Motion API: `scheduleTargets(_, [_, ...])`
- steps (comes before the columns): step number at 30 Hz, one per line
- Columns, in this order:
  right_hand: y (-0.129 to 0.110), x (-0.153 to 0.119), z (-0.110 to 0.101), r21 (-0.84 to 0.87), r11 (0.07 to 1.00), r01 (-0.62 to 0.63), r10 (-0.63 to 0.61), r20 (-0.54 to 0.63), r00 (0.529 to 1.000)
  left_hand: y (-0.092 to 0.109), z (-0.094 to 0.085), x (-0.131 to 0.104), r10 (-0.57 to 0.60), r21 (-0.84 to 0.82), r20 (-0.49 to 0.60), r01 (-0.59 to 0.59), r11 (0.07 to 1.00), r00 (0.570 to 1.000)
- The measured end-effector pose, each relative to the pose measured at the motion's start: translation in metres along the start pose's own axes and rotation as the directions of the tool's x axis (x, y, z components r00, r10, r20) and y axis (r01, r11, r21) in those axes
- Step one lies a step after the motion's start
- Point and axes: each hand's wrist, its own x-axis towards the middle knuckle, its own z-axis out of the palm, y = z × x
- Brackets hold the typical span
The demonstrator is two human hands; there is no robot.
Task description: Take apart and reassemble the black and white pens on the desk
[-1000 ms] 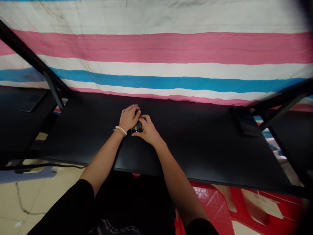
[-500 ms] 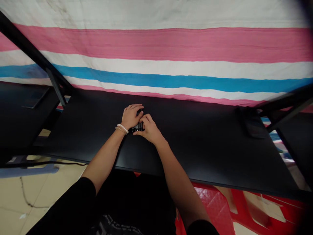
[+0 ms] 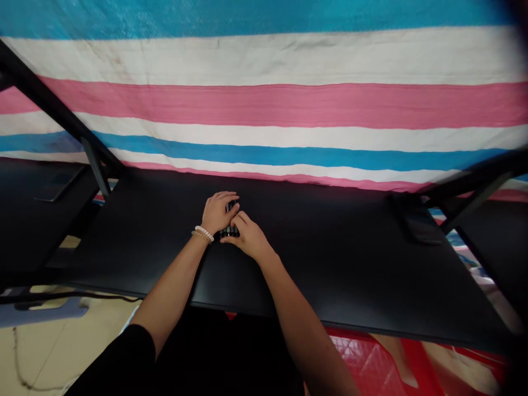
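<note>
Several small dark, shiny cylindrical pieces (image 3: 230, 231) lie close together on the black table (image 3: 330, 247), partly covered by both hands. My left hand (image 3: 219, 211), with a white beaded bracelet at its wrist, curves around their far and left side, its fingers closed on them. At their right and near side is my right hand (image 3: 246, 234), its thumb and fingers bent around the group. The two hands touch or nearly touch. How many pieces there are and their exact shape cannot be made out.
A striped cloth (image 3: 264, 104) hangs behind the table. Dark slanted frame bars (image 3: 94, 165) stand at both sides. A dark flat object (image 3: 416, 220) lies at the table's right end. Below the front edge is a red plastic stool (image 3: 367, 363).
The camera view has tilted up, so table and hands appear lower. My hands keep nearly the same grip around the pieces.
</note>
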Motion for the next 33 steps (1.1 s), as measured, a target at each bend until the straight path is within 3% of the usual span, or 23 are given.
scheduleTargets(8, [-0.001, 0.002, -0.001, 0.024, 1.000, 0.007, -0.007, 0.022, 1.000, -0.002, 0.001, -0.001, 0.014, -0.009, -0.011, -0.014, 1.000, 1.000])
scheduleTargets(17, [0.002, -0.001, -0.007, 0.207, 0.978, 0.011, -0.014, 0.012, 1.000, -0.004, 0.003, -0.001, 0.024, -0.029, -0.036, -0.025, 0.999, 0.999])
scheduleTargets(24, [0.006, -0.004, -0.014, 0.324, 0.946, -0.009, 0.005, 0.015, 1.000, -0.008, -0.003, -0.007, 0.060, -0.118, -0.249, -0.092, 0.989, 0.967])
scheduleTargets(28, [0.012, -0.008, -0.020, 0.395, 0.918, -0.038, 0.024, 0.041, 0.999, -0.010, -0.017, -0.024, -0.020, -0.169, -0.290, -0.031, 0.985, 0.957])
scheduleTargets(33, [0.017, -0.010, -0.021, 0.456, 0.887, -0.070, 0.043, 0.071, 0.997, -0.014, -0.036, -0.069, 0.024, -0.102, -0.128, -0.037, 0.994, 0.991])
